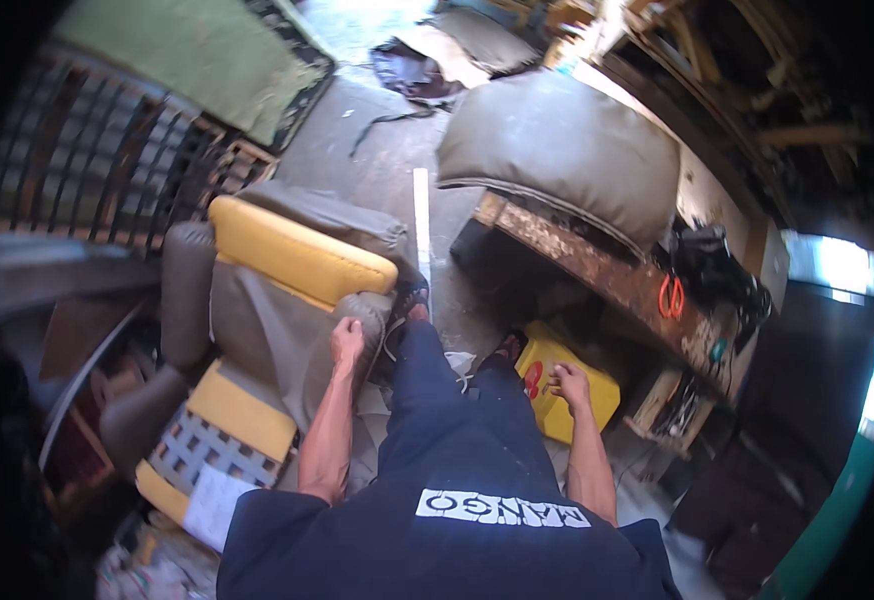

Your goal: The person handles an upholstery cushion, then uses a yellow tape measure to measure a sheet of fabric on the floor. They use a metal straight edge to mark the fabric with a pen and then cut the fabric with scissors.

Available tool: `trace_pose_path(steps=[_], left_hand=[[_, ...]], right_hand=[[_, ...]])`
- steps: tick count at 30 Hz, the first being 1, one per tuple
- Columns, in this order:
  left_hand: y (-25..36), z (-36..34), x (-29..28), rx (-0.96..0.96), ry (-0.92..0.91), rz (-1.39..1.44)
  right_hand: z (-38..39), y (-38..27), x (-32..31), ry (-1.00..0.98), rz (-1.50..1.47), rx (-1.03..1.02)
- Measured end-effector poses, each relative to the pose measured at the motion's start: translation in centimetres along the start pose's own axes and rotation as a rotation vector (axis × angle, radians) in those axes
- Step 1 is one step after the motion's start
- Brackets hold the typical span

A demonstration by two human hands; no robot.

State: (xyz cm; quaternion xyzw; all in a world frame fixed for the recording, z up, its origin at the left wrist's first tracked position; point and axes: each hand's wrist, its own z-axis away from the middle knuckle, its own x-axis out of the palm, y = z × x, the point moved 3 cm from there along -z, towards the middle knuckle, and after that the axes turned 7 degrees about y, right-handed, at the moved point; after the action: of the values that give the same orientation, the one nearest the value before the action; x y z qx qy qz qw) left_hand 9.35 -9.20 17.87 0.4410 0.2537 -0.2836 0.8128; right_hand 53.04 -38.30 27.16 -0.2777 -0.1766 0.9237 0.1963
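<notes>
My left hand (349,340) is closed in a loose fist beside the rounded corner of a partly covered armchair (267,310). Whether it grips the grey-brown cover or something small, I cannot make out. A yellow foam pad (297,250) lies along the chair's top, with the cover draped below it. Over a yellow plastic container (589,405) with red marks, my right hand (569,385) has its fingers curled together. Anything between those fingers is too small to tell.
At the right, a worn wooden bench (597,250) carries a large grey-brown cushion (567,140) and orange-handled scissors (670,297). A webbed frame (87,150) and a green panel (197,60) stand at the far left. A pale strip (421,215) lies on the floor ahead.
</notes>
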Motion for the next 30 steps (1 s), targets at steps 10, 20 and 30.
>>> trace_pose_path(steps=[10,20,30], left_hand=[[0.4,13.6,5.6,0.175,-0.690,-0.868],[-5.9,18.9,10.7,0.558,-0.513,-1.316],[-14.4,19.6,9.9,0.623,-0.420,-1.164]], right_hand=[[5.8,16.0,8.8,0.120,-0.384,0.324],[-17.5,37.0,22.7,0.108,0.106,0.034],[-46.7,55.8,30.4,0.422,0.177,0.547]])
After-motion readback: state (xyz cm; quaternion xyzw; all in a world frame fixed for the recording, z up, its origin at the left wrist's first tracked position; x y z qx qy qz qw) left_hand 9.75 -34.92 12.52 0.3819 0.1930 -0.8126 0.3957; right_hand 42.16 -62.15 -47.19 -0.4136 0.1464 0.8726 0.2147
